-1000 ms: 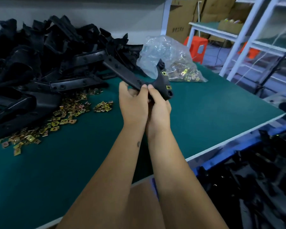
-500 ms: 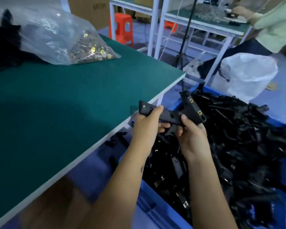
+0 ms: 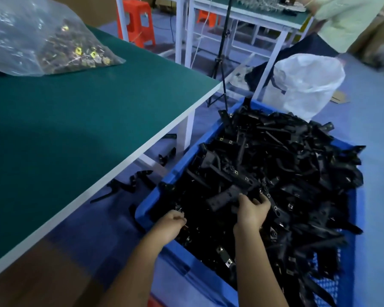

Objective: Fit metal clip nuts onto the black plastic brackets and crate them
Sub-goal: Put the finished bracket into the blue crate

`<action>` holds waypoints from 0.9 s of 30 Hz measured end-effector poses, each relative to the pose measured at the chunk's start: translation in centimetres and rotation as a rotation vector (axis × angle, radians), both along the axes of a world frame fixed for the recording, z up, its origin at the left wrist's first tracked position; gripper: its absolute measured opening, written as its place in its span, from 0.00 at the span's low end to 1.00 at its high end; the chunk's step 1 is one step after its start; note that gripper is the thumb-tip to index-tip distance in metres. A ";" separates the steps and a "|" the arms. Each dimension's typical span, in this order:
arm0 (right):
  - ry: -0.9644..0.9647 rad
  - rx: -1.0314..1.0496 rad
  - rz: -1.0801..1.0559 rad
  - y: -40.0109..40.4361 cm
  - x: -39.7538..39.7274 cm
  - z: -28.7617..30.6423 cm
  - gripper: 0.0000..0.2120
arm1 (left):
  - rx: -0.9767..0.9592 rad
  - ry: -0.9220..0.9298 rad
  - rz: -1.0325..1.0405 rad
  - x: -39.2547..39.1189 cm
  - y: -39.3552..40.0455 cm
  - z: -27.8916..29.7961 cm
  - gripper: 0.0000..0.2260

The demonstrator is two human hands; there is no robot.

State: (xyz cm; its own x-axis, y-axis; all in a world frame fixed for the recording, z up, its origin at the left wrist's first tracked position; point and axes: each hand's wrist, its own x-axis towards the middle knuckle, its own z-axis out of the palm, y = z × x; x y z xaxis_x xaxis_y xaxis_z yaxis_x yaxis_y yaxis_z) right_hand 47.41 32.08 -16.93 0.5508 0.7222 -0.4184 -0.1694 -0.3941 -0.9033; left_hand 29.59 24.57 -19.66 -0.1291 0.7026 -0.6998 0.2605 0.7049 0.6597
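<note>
1. Setting a finished black plastic bracket (image 3: 228,197) onto the heap in the blue crate (image 3: 155,196), right hand (image 3: 252,210) over its near end.
2. Right hand: fingers curled over the bracket's near-right end, seemingly still in contact; cannot tell whether gripping firmly or just letting go.
3. Bracket's long axis: running from up and right of the right hand, beside the fingertips, down and left toward the left hand; lying roughly flat on the pile, far end further into the heap.
4. Left hand (image 3: 172,220): near the crate's near-left rim, fingers loosely curled, holding nothing visible; well short of the bracket, so the right hand is the nearer one by far.
5. Judged step: crating stage for this piece, fitting apparently done, clip nuts glinting on several brackets in the pile.
6. Next move likely: opening the right hand and lifting straight back, away from the long axis, to avoid dragging the piece off the heap.
7. Up and far left of both hands: green table (image 3: 80,120), with a clear plastic bag of clip nuts (image 3: 53,41) on its far part.
8. Left of the left hand, on the floor beside the crate: a few stray brackets (image 3: 129,185).
</note>
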 end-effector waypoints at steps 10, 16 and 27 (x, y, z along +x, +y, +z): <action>-0.029 0.515 0.161 -0.4 -13.1 10.1 0.10 | 0.465 0.042 -0.183 -2.0 4.7 16.5 0.13; 0.026 0.766 0.539 -1.7 -23.0 17.1 0.08 | 0.760 0.030 0.206 -10.9 0.3 24.0 0.15; -0.629 0.814 1.589 -9.6 -41.0 17.3 0.16 | 0.838 0.381 1.009 -28.0 -13.6 19.9 0.15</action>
